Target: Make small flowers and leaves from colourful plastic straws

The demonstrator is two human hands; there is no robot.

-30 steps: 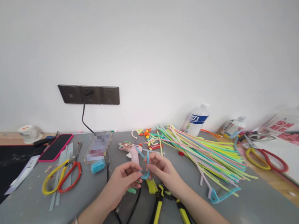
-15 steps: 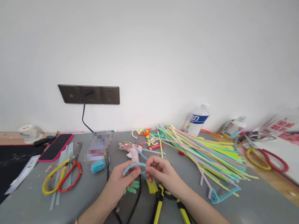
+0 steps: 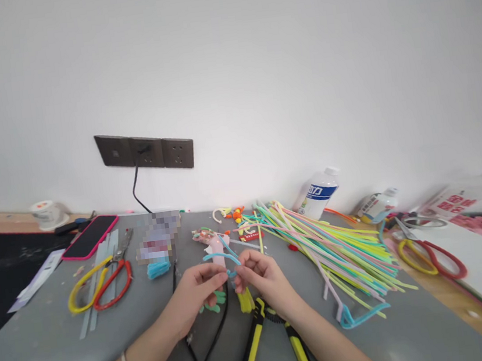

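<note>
A light blue pipe cleaner (image 3: pixel 221 256) is bent between my two hands above the grey tabletop. My left hand (image 3: pixel 204 287) is closed, pinching it at the fingertips. Close beside it, my right hand (image 3: pixel 254 272) pinches the same blue strand between thumb and fingers. Behind the hands lies a pale pink glue gun (image 3: pixel 217 248), partly covered by the blue strand. Under my wrists are green pipe cleaner pieces (image 3: pixel 214 302), a yellow bundle (image 3: pixel 246 301) and pliers with black and yellow handles (image 3: pixel 253 343).
Many pastel pipe cleaners (image 3: pixel 332 245) spread on the right, before a white bottle (image 3: pixel 319 194). Red-and-yellow scissors (image 3: pixel 430 257) lie at far right. On the left are red-and-yellow cutters (image 3: pixel 112 284), a phone (image 3: pixel 90 239) and a blue bundle (image 3: pixel 158 268). A black cable (image 3: pixel 211 348) crosses the front.
The blue pipe cleaner's free end has swung from upright by my right fingers, down across my left fingers, then up behind them. Both hands stay nearly in place.
</note>
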